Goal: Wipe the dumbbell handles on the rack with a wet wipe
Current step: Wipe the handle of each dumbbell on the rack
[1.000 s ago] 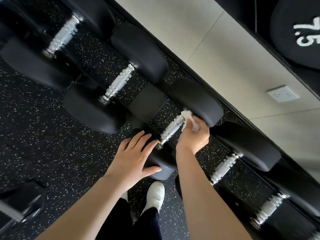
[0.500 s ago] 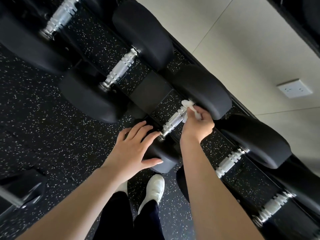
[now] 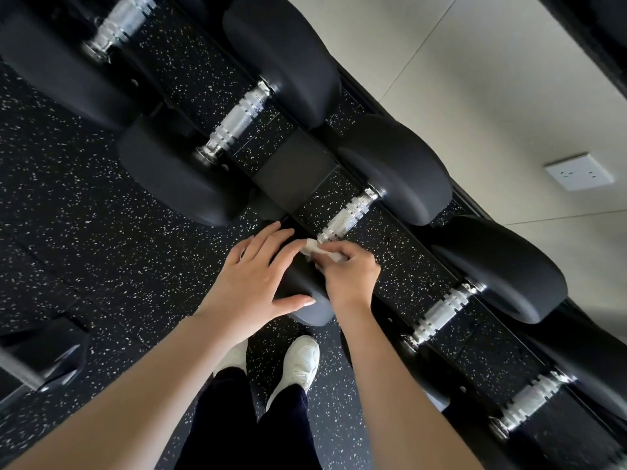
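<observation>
Black dumbbells lie in a row on a low rack (image 3: 295,167), each with a ribbed chrome handle. My right hand (image 3: 349,276) grips a white wet wipe (image 3: 314,247) at the near end of the middle dumbbell's handle (image 3: 351,212). My left hand (image 3: 258,276) rests flat with spread fingers on that dumbbell's near head (image 3: 305,290). Other handles show at the upper left (image 3: 239,122) and at the lower right (image 3: 444,310).
Speckled black rubber floor (image 3: 84,249) spreads to the left. A beige wall with a white socket (image 3: 578,171) runs behind the rack. My white shoes (image 3: 300,364) stand just below the near dumbbell head. A dark piece of equipment (image 3: 37,357) sits at the lower left.
My right hand has slid the wipe down the handle from its far end to its near end. The left hand has stayed on the dumbbell head. The view has shifted a little.
</observation>
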A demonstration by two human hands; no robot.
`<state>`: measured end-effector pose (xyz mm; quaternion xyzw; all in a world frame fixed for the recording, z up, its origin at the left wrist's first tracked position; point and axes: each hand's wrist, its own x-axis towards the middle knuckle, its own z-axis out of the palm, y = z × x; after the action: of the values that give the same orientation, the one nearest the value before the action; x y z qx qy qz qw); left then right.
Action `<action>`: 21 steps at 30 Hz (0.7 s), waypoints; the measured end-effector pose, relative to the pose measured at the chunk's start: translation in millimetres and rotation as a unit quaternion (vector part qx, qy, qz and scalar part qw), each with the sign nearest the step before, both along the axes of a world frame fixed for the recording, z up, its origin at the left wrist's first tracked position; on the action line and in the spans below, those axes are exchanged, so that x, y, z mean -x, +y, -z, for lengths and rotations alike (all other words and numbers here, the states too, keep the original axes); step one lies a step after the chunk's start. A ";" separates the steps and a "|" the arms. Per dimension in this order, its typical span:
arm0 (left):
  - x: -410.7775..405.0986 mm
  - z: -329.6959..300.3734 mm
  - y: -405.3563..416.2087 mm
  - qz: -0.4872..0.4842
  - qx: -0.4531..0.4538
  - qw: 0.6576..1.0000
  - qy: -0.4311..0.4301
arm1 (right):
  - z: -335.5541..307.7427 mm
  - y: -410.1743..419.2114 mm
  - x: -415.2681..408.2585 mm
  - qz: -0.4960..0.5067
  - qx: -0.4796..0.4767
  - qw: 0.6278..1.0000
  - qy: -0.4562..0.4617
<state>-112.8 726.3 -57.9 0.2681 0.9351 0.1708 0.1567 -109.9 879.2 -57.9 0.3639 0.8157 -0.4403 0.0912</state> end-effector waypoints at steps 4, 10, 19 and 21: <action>0.2 -0.8 -0.3 -0.002 0.000 1.000 -0.005 | -1.4 7.0 -5.1 0.001 0.018 1.000 -0.020; 0.2 1.4 -1.3 0.001 -0.014 1.000 -0.004 | 5.9 13.4 -6.0 0.047 0.044 0.997 -0.052; -0.1 1.8 -1.9 0.003 -0.018 1.000 -0.001 | 7.6 12.6 0.0 0.184 0.072 0.979 0.043; -0.4 2.0 -2.1 0.003 -0.020 1.000 0.000 | 9.4 13.4 8.0 0.229 0.076 0.968 0.070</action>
<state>-112.4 724.3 -59.9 0.2743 0.9307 0.1886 0.1519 -117.8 892.6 -67.2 0.5011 0.6794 -0.5344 -0.0420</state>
